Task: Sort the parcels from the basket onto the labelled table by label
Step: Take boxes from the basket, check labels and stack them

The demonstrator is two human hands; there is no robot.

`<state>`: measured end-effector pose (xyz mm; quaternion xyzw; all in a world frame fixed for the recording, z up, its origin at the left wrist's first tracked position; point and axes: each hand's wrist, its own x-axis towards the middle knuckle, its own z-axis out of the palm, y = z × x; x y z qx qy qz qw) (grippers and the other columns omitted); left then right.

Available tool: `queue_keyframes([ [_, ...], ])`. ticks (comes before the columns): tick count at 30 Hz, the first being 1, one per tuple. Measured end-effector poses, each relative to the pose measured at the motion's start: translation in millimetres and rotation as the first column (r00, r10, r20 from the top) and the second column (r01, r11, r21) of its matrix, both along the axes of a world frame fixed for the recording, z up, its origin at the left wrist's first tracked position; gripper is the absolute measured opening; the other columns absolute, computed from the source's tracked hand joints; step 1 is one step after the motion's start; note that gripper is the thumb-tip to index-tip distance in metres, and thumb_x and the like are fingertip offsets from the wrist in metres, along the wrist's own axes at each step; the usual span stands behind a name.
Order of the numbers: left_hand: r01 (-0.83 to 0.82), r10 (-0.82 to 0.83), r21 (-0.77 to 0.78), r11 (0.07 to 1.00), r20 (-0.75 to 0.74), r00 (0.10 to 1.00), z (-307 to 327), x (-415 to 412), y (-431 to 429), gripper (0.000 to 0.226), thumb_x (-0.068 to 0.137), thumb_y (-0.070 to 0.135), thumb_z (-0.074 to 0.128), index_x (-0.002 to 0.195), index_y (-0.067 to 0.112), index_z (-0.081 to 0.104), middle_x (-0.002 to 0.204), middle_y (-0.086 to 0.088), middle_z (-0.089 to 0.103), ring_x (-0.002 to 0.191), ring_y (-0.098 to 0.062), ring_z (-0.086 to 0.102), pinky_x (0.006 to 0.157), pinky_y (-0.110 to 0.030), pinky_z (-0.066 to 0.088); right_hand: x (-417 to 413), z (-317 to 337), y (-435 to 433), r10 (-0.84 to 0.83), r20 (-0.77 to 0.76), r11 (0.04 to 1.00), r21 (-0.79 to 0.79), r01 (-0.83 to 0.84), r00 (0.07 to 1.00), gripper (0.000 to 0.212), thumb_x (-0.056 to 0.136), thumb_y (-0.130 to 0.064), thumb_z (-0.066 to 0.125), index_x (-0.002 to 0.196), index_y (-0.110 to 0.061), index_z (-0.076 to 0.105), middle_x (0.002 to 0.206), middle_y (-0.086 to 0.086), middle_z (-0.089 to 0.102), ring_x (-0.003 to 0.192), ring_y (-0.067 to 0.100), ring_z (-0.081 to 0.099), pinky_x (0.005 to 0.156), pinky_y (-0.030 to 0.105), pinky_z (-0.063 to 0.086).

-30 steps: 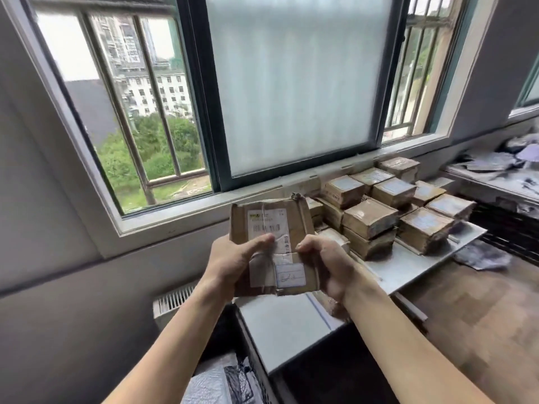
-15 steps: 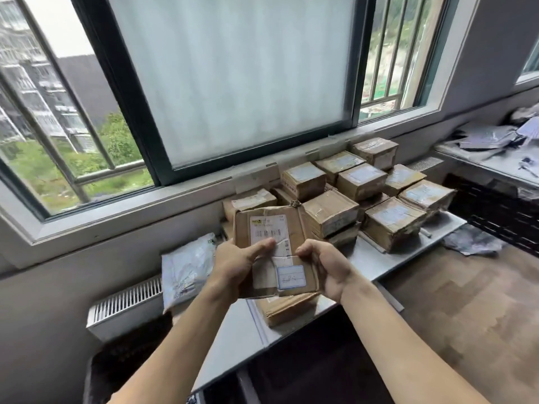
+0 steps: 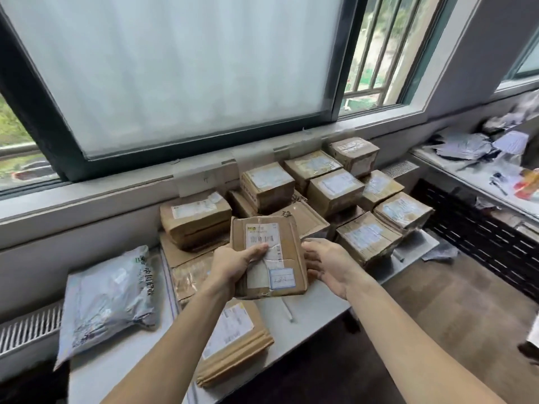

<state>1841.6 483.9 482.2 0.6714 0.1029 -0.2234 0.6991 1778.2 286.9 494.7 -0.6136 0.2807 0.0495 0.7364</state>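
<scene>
Parcel [image 3: 288,249]: held label-up over the near middle of the desk [image 3: 320,298].
Left hand [image 3: 233,266]: fingers still grip the parcel's left edge, thumb across its label.
Right hand [image 3: 329,266]: has released its earlier grip; fingers relaxed open beside the right edge.

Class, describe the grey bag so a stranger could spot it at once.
Start at the frosted window, then drop to the white table below. At its left end lies the bag. Unlike its brown cardboard neighbours, it is soft grey plastic.
</scene>
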Motion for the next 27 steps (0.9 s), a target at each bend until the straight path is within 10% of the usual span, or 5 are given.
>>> queue_keyframes([
  [8, 0.259, -0.258, 0.058, 0.964, -0.031, 0.966, 7, 64, -61, 0.042, 0.078, 0.030, 0.090, 0.111, 0.010, 0.075, 0.096, -0.006, 0.081, 0.086, -0.023, 0.079, 0.066, -0.030, 0.062, 75, -8, -64, -0.010, 0.069, 0.989, -0.145, 0.020, 0.998, 0.051, 0.094, -0.020, 0.072, 0.140, -0.022, 0.051, 0.119, 0.003, 0.072, 0.102, 0.022, 0.073, 0.075, 0.038, 0.056],
  [15, -0.095, 0.093, 0.123, 0.988, 0.023, 0.995, -6, 104, -88, 0.048, 0.090, 0.046, 0.076, 0.121, 0.012, 0.061, 0.105, -0.011, 0.074, 0.082, -0.020, 0.069, 0.076, -0.038, 0.057, 129, -26, -107, -0.205, 0.023, 0.978, 0.038, 0.204, 0.978, 0.035, 0.091, -0.019, 0.071, 0.119, -0.027, 0.053, 0.122, 0.010, 0.065, 0.109, 0.028, 0.067, 0.086, 0.047, 0.060],
  [19, -0.160, 0.162, 0.115, 0.980, -0.005, 0.987, -14, 98, -103, 0.036, 0.099, 0.033, 0.069, 0.125, 0.010, 0.061, 0.121, -0.016, 0.069, 0.092, -0.021, 0.067, 0.067, -0.028, 0.061, 141, -40, -115, -0.151, -0.004, 0.982, 0.114, 0.151, 0.988, 0.030, 0.094, -0.013, 0.069, 0.111, -0.019, 0.044, 0.116, 0.011, 0.058, 0.102, 0.027, 0.062, 0.068, 0.040, 0.059],
  [27, -0.296, 0.278, 0.299, 0.907, 0.101, 0.955, -15, 95, -139, 0.030, 0.102, 0.022, 0.063, 0.130, 0.011, 0.066, 0.121, -0.003, 0.072, 0.109, -0.024, 0.068, 0.094, -0.038, 0.053, 153, -61, -139, 0.142, 0.015, 0.967, -0.217, -0.136, 0.990, 0.033, 0.081, -0.043, 0.065, 0.112, -0.043, 0.054, 0.124, 0.005, 0.058, 0.104, 0.022, 0.063, 0.092, 0.051, 0.059],
])
